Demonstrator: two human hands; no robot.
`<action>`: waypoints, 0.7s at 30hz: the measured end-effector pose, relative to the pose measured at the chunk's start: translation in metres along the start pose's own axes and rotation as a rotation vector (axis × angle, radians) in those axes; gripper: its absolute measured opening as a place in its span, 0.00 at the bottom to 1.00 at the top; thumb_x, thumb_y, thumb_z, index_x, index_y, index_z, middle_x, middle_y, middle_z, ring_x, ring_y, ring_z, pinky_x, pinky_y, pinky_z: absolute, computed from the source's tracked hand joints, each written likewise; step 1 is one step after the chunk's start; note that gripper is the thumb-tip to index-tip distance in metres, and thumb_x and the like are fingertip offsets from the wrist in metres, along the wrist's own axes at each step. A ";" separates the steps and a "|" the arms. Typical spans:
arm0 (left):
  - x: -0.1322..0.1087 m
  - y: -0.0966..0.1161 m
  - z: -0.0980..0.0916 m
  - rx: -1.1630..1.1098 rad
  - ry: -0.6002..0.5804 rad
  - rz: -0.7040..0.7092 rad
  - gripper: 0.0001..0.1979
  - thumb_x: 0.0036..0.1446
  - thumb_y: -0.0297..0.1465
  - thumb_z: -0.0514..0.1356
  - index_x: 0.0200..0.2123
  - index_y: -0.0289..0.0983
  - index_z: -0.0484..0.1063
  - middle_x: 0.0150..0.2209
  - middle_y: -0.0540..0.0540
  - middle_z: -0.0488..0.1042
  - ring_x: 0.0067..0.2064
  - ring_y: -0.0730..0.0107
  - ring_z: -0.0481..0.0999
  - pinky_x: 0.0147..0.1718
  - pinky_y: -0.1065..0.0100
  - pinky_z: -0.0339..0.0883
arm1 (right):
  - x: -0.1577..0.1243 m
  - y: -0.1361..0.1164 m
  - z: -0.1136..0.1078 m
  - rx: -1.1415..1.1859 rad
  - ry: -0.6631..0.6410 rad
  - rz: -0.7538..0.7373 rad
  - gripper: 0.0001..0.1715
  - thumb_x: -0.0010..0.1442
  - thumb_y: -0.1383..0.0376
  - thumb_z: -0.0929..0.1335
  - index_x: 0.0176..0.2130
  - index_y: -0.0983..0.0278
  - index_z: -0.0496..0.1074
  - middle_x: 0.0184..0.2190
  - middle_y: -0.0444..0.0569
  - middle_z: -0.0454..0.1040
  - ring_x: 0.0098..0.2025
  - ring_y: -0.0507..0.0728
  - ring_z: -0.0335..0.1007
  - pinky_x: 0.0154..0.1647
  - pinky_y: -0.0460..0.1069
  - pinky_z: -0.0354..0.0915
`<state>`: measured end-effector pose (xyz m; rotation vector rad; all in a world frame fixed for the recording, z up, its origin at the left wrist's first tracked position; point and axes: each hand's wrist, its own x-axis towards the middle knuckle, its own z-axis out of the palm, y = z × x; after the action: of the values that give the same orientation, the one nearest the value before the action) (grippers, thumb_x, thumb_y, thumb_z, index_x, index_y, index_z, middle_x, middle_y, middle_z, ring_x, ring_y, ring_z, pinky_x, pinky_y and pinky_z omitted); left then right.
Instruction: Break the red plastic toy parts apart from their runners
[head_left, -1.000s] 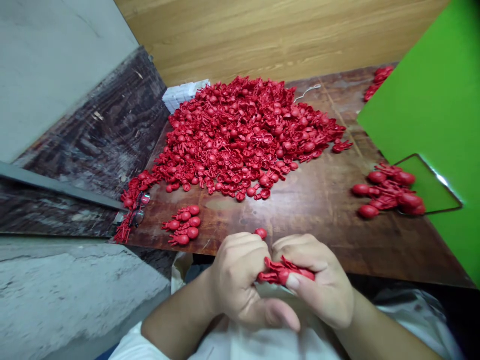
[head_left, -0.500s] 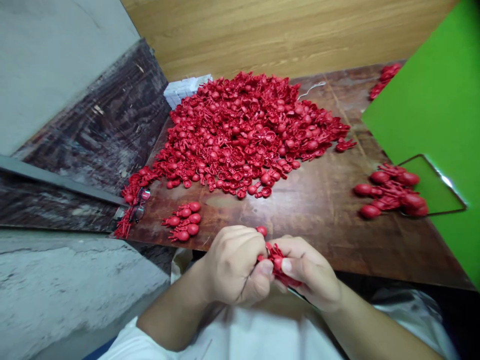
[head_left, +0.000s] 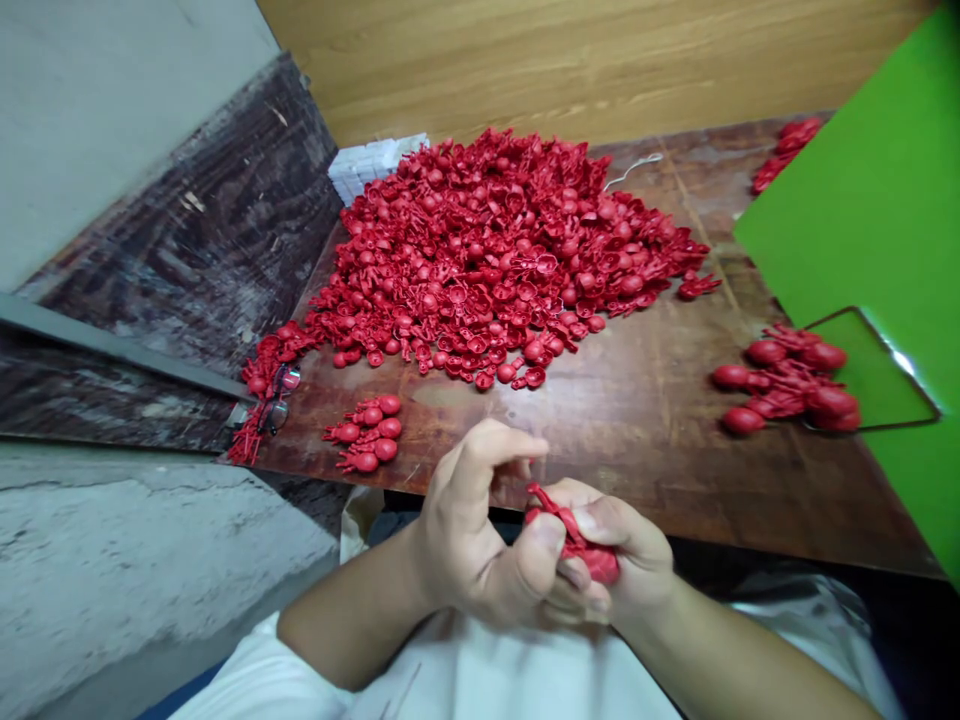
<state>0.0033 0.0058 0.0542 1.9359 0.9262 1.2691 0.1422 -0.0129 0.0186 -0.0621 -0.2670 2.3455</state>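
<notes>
Both hands at near edge of bench (head_left: 645, 440), close to body, over lap.

- R hand (head_left: 634, 565): closed round a red piece (head_left: 581, 545), a small plastic part w/ round body and thin prongs; fingers wrapped, only part of the piece shows.
- L hand (head_left: 469, 530): touching R hand; thumb pressed onto same red piece, index crooked and lifted clear, other fingers curled under. Gripping, not open.
- Red piece: held between the hands, off the bench surface, just in front of its near edge.

Surroundings:
- Large heap (head_left: 502, 250) of like red parts, centre to far side of bench.
- Small group (head_left: 371, 432) of assembled parts, near L, apart from heap.
- Second group (head_left: 784, 385) at R, against green panel (head_left: 870, 200).
- White block (head_left: 367, 165) behind heap, far L.
- Spectacles (head_left: 274, 405) at L edge, among stray parts.
</notes>
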 end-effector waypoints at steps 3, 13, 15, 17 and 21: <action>0.001 -0.007 -0.004 0.013 -0.021 0.128 0.14 0.57 0.24 0.56 0.47 0.37 0.72 0.37 0.44 0.71 0.37 0.68 0.72 0.37 0.65 0.70 | -0.003 -0.001 0.001 0.028 -0.033 -0.028 0.21 0.57 0.58 0.63 0.19 0.67 0.69 0.08 0.40 0.55 0.09 0.47 0.44 0.09 0.41 0.47; 0.015 -0.006 -0.040 0.003 -0.334 0.269 0.17 0.60 0.23 0.60 0.52 0.38 0.73 0.46 0.40 0.78 0.47 0.63 0.78 0.49 0.60 0.74 | 0.000 -0.004 -0.002 0.008 0.084 0.124 0.19 0.55 0.59 0.63 0.21 0.68 0.70 0.09 0.40 0.56 0.09 0.46 0.42 0.09 0.41 0.42; 0.016 -0.005 -0.046 0.096 -0.395 0.217 0.16 0.61 0.22 0.61 0.51 0.37 0.74 0.50 0.38 0.77 0.50 0.63 0.78 0.51 0.62 0.74 | 0.001 -0.006 -0.006 0.040 0.136 0.150 0.19 0.55 0.59 0.62 0.21 0.68 0.70 0.09 0.40 0.57 0.09 0.46 0.40 0.09 0.41 0.41; 0.017 -0.004 -0.049 0.153 -0.398 0.172 0.16 0.61 0.22 0.62 0.52 0.36 0.73 0.51 0.38 0.76 0.53 0.64 0.77 0.52 0.64 0.73 | 0.001 -0.008 -0.008 0.062 0.167 0.192 0.18 0.54 0.59 0.61 0.23 0.69 0.71 0.10 0.41 0.58 0.09 0.46 0.40 0.08 0.41 0.41; 0.018 -0.001 -0.050 0.175 -0.423 0.202 0.10 0.62 0.22 0.61 0.47 0.35 0.73 0.44 0.41 0.80 0.46 0.69 0.80 0.49 0.68 0.75 | 0.001 -0.010 -0.009 0.042 0.168 0.272 0.19 0.51 0.60 0.60 0.25 0.71 0.72 0.09 0.44 0.63 0.08 0.47 0.42 0.06 0.42 0.43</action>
<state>-0.0387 0.0280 0.0784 2.3628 0.6541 0.8475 0.1494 -0.0036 0.0118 -0.2902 -0.1320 2.5957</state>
